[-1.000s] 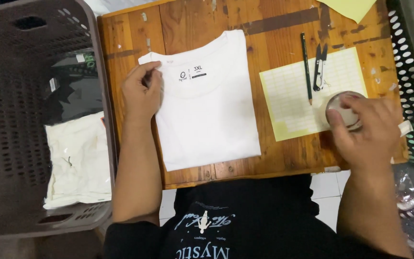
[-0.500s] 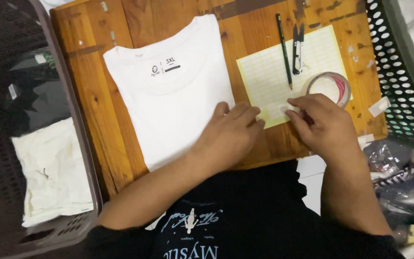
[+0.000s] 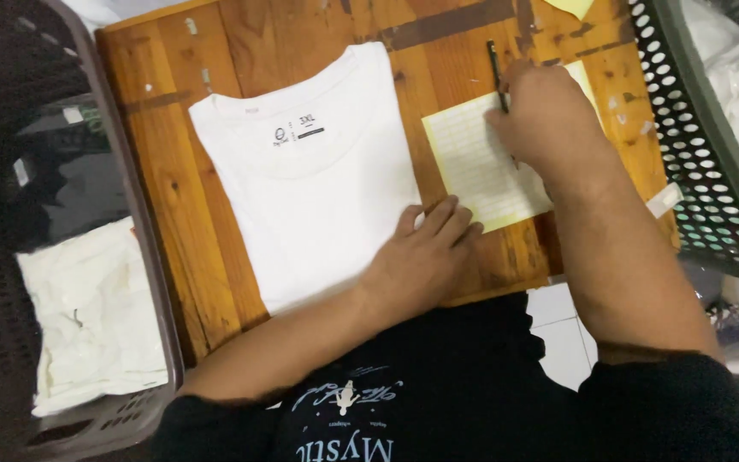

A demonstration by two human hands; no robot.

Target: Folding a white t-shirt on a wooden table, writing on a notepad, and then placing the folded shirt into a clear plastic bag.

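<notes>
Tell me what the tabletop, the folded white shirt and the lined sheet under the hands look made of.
Tabletop: wood with a worn orange-brown varnish, shown by grain, knots and pale paint specks. Folded white shirt: soft knit fabric, probably cotton, matte, with a ribbed collar and a printed neck label. Lined sheet: thin pale yellow paper, ruled, lying flat. The left hand rests at its lower corner; the right hand holds a dark pen.

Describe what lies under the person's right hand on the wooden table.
Under the right hand lies a yellow lined sheet, with a black pen sticking out above. The sheet's upper right part is hidden by the hand.
</notes>
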